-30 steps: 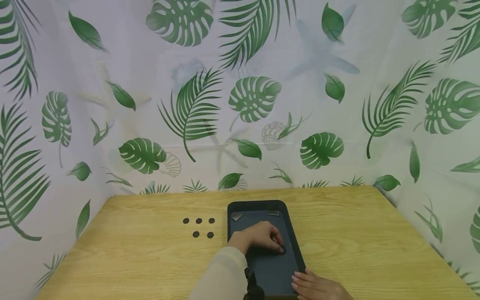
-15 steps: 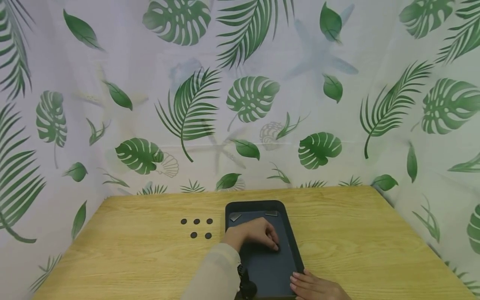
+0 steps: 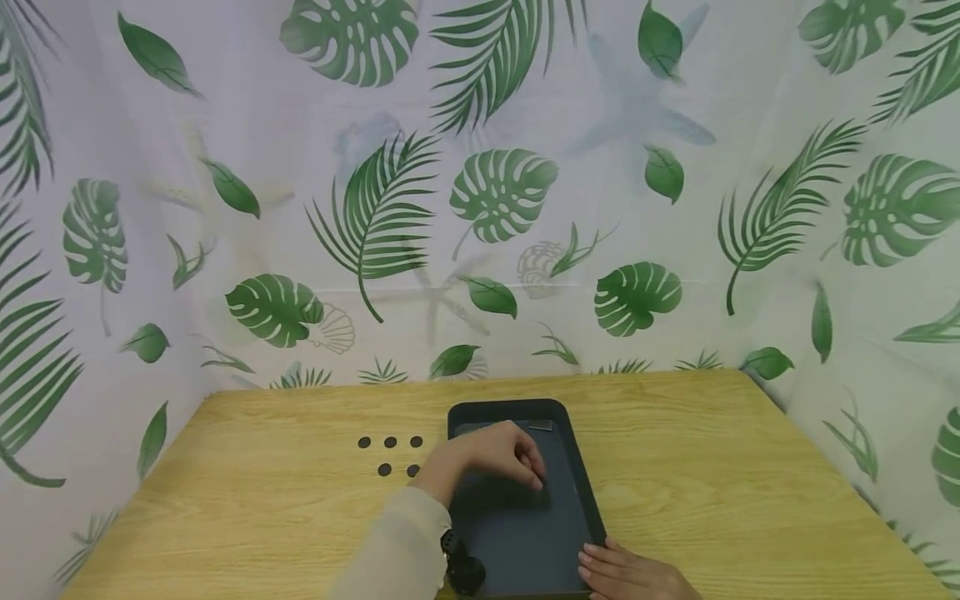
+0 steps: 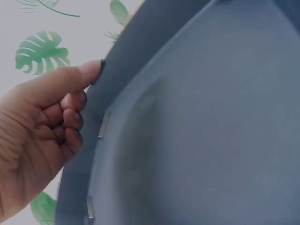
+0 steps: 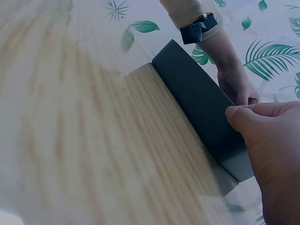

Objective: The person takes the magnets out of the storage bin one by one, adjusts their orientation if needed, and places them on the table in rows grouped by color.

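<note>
My left hand (image 3: 502, 450) is over the dark baking tray (image 3: 525, 554). Between its thumb and curled forefinger it pinches a small black disc (image 4: 100, 71), seen edge-on in the left wrist view. The hand stays above the tray floor, its shadow beneath. My right hand (image 3: 633, 573) holds the tray's near right corner, fingers across the rim; in the right wrist view its thumb (image 5: 239, 117) lies against the wall. At the tray's far end lies a small flat metallic piece (image 3: 541, 426). A second metallic piece (image 4: 90, 207) shows in the left wrist view.
Several black discs (image 3: 390, 442) lie in two rows on the wooden table (image 3: 247, 500), left of the tray. My left forearm partly covers one of them. Leaf-printed cloth (image 3: 510, 333) hangs behind and along the sides.
My left hand has moved left and slightly away from me, rising from the tray's right side with the disc. It now covers the far-left metallic piece. My right hand stays at the corner.
</note>
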Available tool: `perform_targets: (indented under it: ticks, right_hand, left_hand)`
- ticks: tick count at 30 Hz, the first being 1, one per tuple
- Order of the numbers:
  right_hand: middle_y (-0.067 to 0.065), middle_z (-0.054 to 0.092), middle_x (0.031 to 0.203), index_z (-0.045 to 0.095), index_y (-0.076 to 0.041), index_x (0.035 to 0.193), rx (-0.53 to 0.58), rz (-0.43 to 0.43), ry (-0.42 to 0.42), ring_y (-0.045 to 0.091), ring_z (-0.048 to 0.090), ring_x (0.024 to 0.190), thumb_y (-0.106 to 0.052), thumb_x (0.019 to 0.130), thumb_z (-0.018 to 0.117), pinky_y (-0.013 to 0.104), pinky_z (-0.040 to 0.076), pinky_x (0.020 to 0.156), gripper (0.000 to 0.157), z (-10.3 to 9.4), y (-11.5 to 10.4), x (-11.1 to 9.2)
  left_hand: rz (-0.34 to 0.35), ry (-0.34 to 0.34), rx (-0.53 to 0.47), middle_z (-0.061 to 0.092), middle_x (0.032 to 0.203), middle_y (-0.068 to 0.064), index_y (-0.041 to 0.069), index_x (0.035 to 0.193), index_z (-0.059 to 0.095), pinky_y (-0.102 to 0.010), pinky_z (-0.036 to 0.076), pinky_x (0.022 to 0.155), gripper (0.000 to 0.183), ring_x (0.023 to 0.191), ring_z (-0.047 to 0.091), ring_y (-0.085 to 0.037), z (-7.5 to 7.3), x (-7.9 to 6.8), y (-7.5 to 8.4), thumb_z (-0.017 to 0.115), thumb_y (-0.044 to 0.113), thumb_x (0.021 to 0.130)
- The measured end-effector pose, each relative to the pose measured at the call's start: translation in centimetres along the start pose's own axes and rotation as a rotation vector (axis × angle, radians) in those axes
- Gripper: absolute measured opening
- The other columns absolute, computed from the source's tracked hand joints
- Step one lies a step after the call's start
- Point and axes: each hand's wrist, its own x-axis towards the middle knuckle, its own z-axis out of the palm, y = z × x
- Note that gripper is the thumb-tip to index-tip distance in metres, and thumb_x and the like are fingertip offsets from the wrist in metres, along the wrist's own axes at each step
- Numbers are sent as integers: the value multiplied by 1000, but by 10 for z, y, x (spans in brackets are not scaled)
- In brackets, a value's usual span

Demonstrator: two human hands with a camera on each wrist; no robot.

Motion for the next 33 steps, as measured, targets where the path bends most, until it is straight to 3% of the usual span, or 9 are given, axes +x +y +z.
perform_targets:
  ticks: [7, 15, 26, 33]
  right_hand:
    - [16, 54, 131, 63, 15, 110, 12, 44, 14, 21, 46, 129, -14, 96, 54, 27, 29, 108, 33, 2, -3, 0]
    - [17, 47, 137, 58, 17, 115, 41, -3, 2, 24, 41, 133, -16, 100, 46, 29, 27, 110, 38, 1, -2, 4]
    - [16, 45, 138, 59, 19, 112, 70, -34, 60, 21, 39, 134, -11, 98, 50, 28, 28, 109, 35, -8, -12, 40]
    - [13, 45, 138, 62, 18, 108, 31, 1, 74, 18, 40, 133, -11, 96, 55, 26, 29, 107, 32, -10, -16, 46]
  left_hand:
    - [34, 54, -33, 66, 77, 6, 17, 91, 73, -20, 47, 62, 11, 66, 57, -7, -11, -18, 6, 76, 19, 80]
    - [105, 165, -96, 62, 72, 5, 14, 93, 73, -20, 45, 61, 13, 62, 53, -7, -11, -34, -3, 76, 18, 81]
    - [128, 237, -105, 59, 72, 3, 7, 98, 71, -22, 46, 63, 19, 63, 52, -8, -19, -52, -9, 73, 19, 83]
    - [155, 302, -101, 60, 75, 1, 5, 100, 71, -22, 47, 64, 21, 65, 53, -8, -18, -66, -18, 73, 19, 83]
